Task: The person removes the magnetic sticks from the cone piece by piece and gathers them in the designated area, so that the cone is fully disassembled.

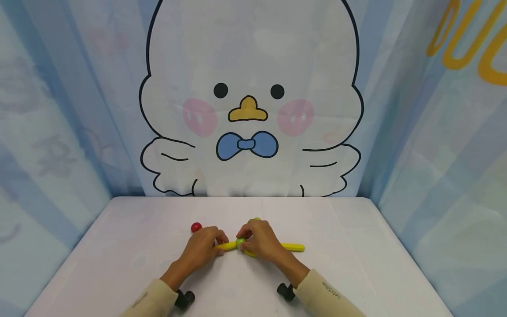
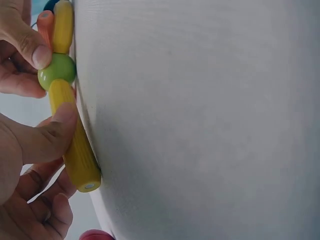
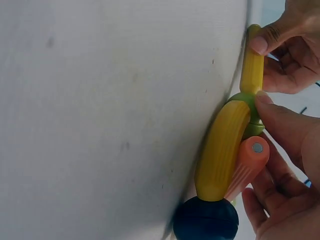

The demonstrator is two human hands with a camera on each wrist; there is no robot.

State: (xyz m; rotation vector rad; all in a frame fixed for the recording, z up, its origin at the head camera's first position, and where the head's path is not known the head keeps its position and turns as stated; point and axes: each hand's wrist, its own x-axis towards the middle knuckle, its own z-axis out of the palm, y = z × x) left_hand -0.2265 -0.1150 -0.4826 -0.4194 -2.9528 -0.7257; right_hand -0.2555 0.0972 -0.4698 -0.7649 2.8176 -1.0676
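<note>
My left hand [image 1: 203, 247] pinches a straight yellow magnetic rod [image 2: 77, 145] between thumb and fingers. The rod's far end touches a glossy green ball [image 2: 57, 71]. My right hand [image 1: 261, 240] holds that ball between thumb and fingers, just right of the left hand. From the ball a curved yellow rod [image 3: 220, 155] runs to a dark blue ball [image 3: 206, 221]. Beside the curved rod lies an orange rod [image 3: 254, 155] with a round metal tip, partly behind it. In the head view the right hand hides the blue ball and the orange rod.
A red ball [image 1: 196, 227] lies on the white table [image 1: 336, 281] just behind the left hand. Another yellow rod [image 1: 293, 247] sticks out to the right of the right hand. Past its knuckles shows a bit of a yellow-green piece [image 1: 257, 219]. Printed curtains surround the table.
</note>
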